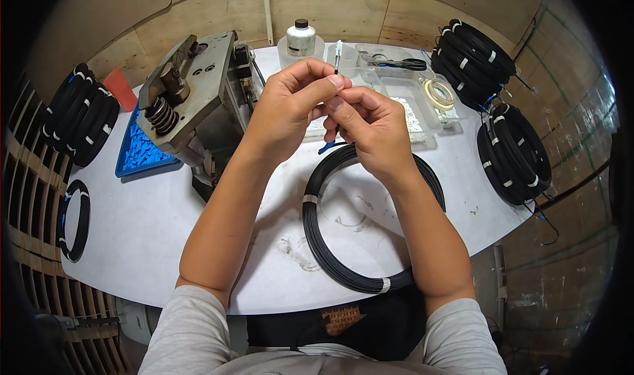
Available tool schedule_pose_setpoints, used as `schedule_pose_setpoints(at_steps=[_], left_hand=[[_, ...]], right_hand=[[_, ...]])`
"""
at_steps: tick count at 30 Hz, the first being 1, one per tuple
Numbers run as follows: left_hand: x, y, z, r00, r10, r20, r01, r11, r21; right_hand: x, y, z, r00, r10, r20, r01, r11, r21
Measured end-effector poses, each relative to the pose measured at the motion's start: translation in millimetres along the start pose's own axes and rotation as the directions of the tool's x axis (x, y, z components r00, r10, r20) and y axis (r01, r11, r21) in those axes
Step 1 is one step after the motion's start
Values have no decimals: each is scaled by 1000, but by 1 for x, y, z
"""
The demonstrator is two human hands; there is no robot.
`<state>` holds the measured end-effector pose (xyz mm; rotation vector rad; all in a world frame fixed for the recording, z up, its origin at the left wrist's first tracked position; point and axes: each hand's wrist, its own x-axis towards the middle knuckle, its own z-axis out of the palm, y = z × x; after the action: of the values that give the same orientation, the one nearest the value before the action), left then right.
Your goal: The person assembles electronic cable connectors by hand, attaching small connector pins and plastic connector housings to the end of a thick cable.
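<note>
My left hand (290, 104) and my right hand (375, 127) meet above the middle of the table, fingers closed. Between them they pinch a thin black cable near its end. A small white connector (339, 48) tops the cable and points away from me, above my left thumb. Below my fingers, a blue cable end (328, 148) shows beside the coil. A coil of black cable (313, 223), bound with white tape bands, lies flat on the white table (277, 269) under my hands. My fingers hide most of the gripped stretch of cable.
A metal press (201, 64) stands at left beside a blue tray (142, 170) of small blue parts. Cable coils (82, 117) are stacked far left; more coils (515, 153) stand at right. Behind are a white bottle (302, 39), scissors (396, 63), tape rolls (438, 93) and plastic bins (429, 137).
</note>
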<state>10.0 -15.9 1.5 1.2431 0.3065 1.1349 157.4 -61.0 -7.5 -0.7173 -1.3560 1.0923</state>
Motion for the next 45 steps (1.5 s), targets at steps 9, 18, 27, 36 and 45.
schedule_pose_setpoints(at_steps=[9, 18, 27, 36, 45], left_hand=[[-1, 1, 5, 1000, 17, -24, -16, 1000, 4], [0, -1, 9, 996, 56, -65, -53, 998, 46], [-1, -2, 12, 993, 91, -69, -84, 991, 104], [-4, -2, 16, 991, 119, -65, -110, 986, 126], [-3, -2, 15, 990, 105, -92, -92, 987, 129]], right_hand=[[0, 0, 0, 1000, -7, -9, 7, 999, -32], [0, 3, 1, 999, -28, -24, 27, 999, -19], [-1, 3, 1, 999, -37, -31, 37, 999, -2], [0, -1, 2, 998, -37, -45, 36, 999, -32], [0, -1, 0, 999, -38, -11, 38, 999, -10]])
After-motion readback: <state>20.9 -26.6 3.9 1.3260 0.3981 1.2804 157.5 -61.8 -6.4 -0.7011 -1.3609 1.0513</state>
